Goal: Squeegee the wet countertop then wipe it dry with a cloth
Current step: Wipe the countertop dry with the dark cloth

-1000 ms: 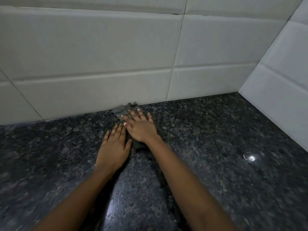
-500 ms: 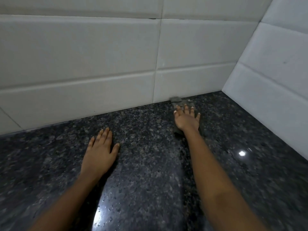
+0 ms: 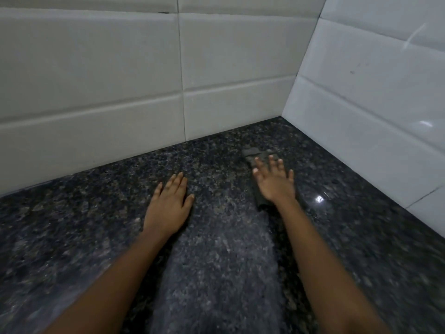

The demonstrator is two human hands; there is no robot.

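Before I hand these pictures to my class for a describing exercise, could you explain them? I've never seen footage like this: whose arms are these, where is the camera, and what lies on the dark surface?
There is no machine here. A person wears one wide-angle camera on the head, looking forward and down, so every picture shows their own two bare arms from above.

The surface is a dark speckled stone countertop in a corner of white tiled wall. The left hand lies flat on the bare stone, fingers straight, holding nothing. The right hand presses with spread fingers on a dark grey cloth, which pokes out beyond the fingertips and beside the wrist. Nothing is gripped; the cloth is only pinned under the palm. No squeegee shows. The bright spot is a reflected light.
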